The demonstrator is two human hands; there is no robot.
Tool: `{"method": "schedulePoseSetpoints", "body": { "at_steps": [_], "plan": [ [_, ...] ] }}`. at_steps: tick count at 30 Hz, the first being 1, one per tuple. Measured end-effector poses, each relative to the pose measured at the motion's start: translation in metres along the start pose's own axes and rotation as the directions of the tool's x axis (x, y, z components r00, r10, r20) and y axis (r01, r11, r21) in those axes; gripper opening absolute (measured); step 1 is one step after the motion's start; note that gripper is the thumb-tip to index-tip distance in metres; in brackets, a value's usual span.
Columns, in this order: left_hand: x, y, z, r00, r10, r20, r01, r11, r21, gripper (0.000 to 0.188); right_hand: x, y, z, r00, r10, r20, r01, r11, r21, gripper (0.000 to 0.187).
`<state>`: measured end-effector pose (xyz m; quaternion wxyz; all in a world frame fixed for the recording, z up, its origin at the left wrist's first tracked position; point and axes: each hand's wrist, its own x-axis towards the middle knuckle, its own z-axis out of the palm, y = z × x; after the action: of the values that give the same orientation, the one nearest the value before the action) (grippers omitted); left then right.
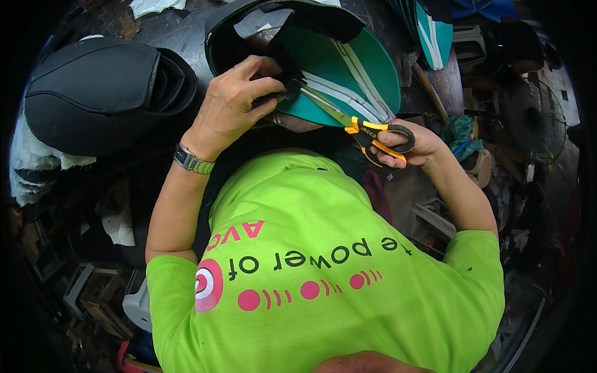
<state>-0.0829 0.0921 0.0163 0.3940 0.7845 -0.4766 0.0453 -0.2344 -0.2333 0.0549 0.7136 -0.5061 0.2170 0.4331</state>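
In front of me lies a black sewn cover with a teal inside (379,71), its curved shell turned up and white strips running along the seams. My left hand (233,102) is closed in a pinch on the black edge of this cover. My right hand (420,142) has its fingers through the black and yellow handles of a pair of scissors (339,115). The scissor blades point left toward the pinched edge and lie across the teal side. Their tips are close to my left fingertips; whether they touch the black material is hard to make out.
Left on the dark worktable (186,40) are nested black covers (93,93) over white cloth (37,146). Another teal piece (433,37) lies at the far right, near a wooden handle (430,90). A fan (538,118) stands beyond. Stools and scraps crowd the floor.
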Motion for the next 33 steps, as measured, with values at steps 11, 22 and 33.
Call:
{"method": "schedulePoseSetpoints", "body": {
  "at_steps": [11, 22, 33],
  "plan": [
    [0.000, 0.002, 0.001, 1.000, -0.013, 0.007, 0.013, 0.999, 0.040, 0.022, 0.000, -0.001, 0.006, 0.997, -0.035, -0.063, 0.030, 0.997, -0.074, 0.036],
    [0.016, 0.035, -0.029, 0.978, 0.064, 0.201, -0.087, 0.990, 0.112, 0.025, -0.042, -0.019, 0.013, 0.817, -0.524, -0.240, 0.481, 0.849, -0.218, 0.042],
    [0.152, 0.017, -0.012, 0.898, 0.363, 0.247, -0.433, 0.826, 0.360, 0.034, 0.069, -0.043, -0.005, 0.393, -0.785, -0.479, 0.731, 0.583, -0.356, 0.037]
  ]
}}
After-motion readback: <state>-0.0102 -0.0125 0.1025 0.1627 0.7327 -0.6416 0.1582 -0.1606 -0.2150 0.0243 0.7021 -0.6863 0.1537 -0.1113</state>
